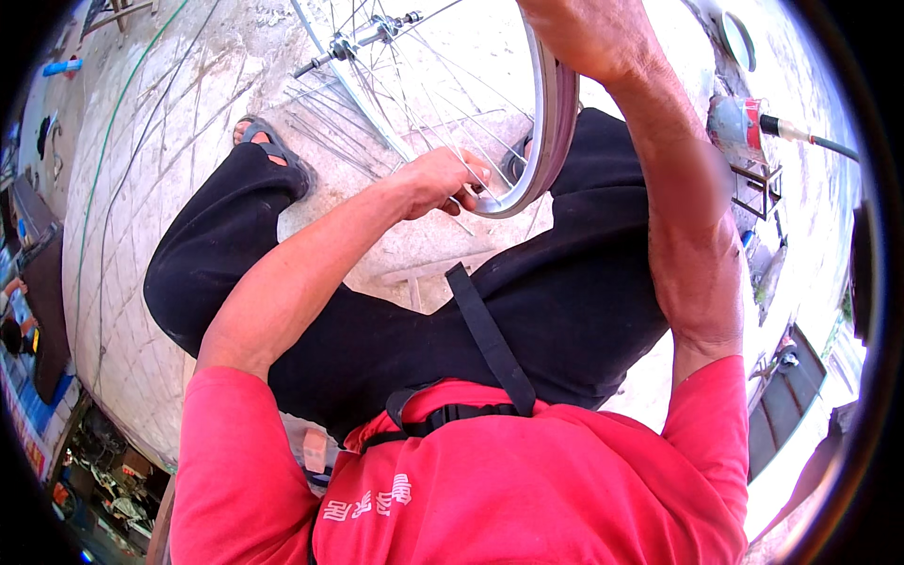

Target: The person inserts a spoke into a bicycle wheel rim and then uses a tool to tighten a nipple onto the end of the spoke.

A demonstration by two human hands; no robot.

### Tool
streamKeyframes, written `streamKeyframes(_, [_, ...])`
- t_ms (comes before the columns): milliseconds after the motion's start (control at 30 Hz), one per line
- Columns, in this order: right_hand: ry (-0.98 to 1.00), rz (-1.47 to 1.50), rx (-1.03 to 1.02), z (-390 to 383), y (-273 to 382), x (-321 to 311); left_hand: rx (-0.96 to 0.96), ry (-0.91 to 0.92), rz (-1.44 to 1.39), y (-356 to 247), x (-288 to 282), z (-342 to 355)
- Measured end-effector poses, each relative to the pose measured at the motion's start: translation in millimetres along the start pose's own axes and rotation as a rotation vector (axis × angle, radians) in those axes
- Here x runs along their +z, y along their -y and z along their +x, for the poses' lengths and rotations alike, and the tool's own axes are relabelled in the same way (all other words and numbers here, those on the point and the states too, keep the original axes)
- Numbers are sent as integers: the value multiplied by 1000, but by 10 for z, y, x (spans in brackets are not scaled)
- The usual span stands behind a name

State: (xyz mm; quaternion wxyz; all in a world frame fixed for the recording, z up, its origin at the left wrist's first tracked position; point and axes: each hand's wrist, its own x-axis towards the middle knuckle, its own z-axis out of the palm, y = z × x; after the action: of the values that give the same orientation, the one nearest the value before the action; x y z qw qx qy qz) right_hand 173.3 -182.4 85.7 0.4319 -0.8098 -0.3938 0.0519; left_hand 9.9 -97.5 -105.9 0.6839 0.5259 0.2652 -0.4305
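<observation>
A spoked bicycle wheel stands between my legs, its silver rim (516, 200) with a brownish-red outer band running up past the top edge. Thin spokes fan out from the hub (341, 47), whose threaded axle sticks out on both sides. My left hand (444, 183) is at the lower part of the rim, fingers curled and closed around a spoke near where it meets the rim. Beside the wheel's upper right part is my right hand (576, 36); only its wrist end shows, and the fingers are cut off by the top edge.
A red and grey canister-like object (736, 128) with a black cable stands at right, near a small metal frame (756, 190). A green cord (111, 141) crosses the pale floor at left. Scrap (113, 471) lies at lower left. A brick-like block (314, 450) is beside me.
</observation>
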Motion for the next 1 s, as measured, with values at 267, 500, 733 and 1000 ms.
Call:
streamKeyframes(267, [73, 167, 78, 22, 24, -24, 55, 124, 39, 12, -95, 65])
streamKeyframes(500, [47, 141, 59, -47, 176, -76, 238, -150, 355, 78, -32, 58])
streamKeyframes(733, [-19, 152, -6, 53, 26, 80, 246, -106, 253, 78, -15, 59])
streamKeyframes(1000, [-3, 203, 105, -23, -79, 188, 133, 39, -178, 153, -127, 78])
